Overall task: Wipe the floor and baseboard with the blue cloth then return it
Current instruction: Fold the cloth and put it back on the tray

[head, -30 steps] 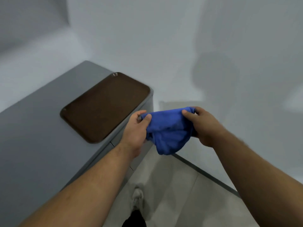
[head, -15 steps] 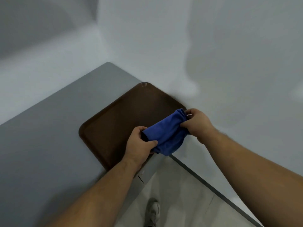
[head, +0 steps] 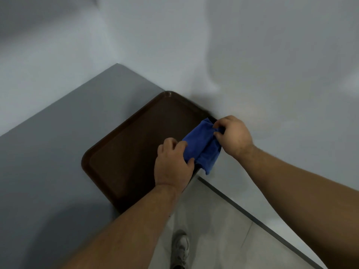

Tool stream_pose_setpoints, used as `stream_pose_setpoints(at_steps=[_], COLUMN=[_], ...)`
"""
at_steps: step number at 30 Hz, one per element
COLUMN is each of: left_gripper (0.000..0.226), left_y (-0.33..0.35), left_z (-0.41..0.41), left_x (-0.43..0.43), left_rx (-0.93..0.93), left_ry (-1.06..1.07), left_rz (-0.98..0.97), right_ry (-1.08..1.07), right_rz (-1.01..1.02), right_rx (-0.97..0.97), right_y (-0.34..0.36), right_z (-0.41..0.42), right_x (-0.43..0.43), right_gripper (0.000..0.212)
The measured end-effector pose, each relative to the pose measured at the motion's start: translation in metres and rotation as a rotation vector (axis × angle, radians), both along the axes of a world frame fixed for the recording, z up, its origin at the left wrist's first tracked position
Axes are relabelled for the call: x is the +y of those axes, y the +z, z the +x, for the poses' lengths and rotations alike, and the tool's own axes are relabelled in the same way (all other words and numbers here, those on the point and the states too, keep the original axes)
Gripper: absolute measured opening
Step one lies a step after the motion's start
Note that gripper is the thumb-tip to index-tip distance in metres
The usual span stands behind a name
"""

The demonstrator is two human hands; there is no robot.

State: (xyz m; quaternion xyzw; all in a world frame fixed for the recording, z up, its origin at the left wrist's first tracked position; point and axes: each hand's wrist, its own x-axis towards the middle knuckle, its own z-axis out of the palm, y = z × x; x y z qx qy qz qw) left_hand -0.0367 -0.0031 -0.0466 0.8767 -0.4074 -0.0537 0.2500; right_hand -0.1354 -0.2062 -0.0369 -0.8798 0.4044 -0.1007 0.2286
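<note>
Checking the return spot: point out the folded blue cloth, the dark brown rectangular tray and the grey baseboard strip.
folded blue cloth (head: 202,146), head view, middle fold
dark brown rectangular tray (head: 136,152), head view, bare centre
grey baseboard strip (head: 252,214), head view, mid-length

Grey cabinet (head: 58,152) stands against pale walls (head: 252,55) on a tiled floor (head: 223,230).

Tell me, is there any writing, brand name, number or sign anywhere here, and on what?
None can be read.
The brown tray, grey cabinet top, blue cloth, wall and floor all show plain surfaces.
The shoe is too blurred to tell whether it bears a mark.
</note>
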Motion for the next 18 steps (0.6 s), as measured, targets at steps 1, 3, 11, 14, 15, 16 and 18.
stream_pose_setpoints(at_steps=[1,3,11,14,15,16,18], left_gripper=[0.044,0.039,0.04,0.045,0.045,0.043,0.034], left_y=[-0.002,-0.005,-0.001,0.011,0.018,0.026,0.043], left_z=[-0.001,-0.003,-0.013,-0.017,-0.02,-0.024,-0.03], left_x=[0.001,0.002,0.008,0.015,0.017,0.019,0.025], left_rx=[-0.043,-0.076,-0.112,-0.115,-0.111,-0.123,-0.152], left_ry=[-0.058,-0.105,-0.149,-0.203,-0.216,-0.229,-0.246], left_rz=[0.021,0.065,0.087,0.134,0.152,0.161,0.148], right_ry=[0.03,0.067,0.096,0.045,0.021,0.0,-0.047], right_rz=[-0.031,-0.044,0.089,0.134,0.137,0.125,0.093], right_rx=[0.047,0.108,0.046,0.064,0.077,0.088,0.085], right_y=[-0.001,-0.001,0.015,0.026,0.031,0.038,0.057], right_z=[-0.002,-0.008,-0.058,-0.092,-0.105,-0.119,-0.146], right_x=[0.002,0.007,0.031,0.04,0.043,0.045,0.049], right_gripper=[0.015,0.017,0.038,0.041,0.041,0.041,0.041])
